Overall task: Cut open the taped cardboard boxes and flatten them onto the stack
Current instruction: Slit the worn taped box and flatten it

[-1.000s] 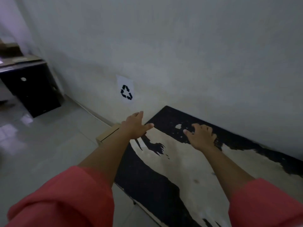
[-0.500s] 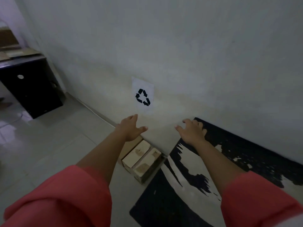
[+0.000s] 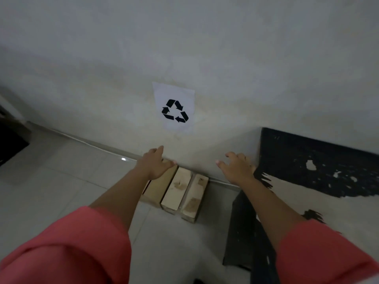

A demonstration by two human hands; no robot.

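A sheet (image 3: 174,93) on the wall bears a black recycling symbol. Beneath it, boxes (image 3: 176,189) stand against the skirting. Our left hand (image 3: 155,165) spreads empty over them. Our right hand (image 3: 235,167) hovers open beside a board (image 3: 307,160). To the left there is bare floor (image 3: 61,181).

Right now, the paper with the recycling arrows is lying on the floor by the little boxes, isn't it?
No, it is not on the floor. The paper with the recycling arrows is stuck on the wall, just above the little boxes. The head view shows it.
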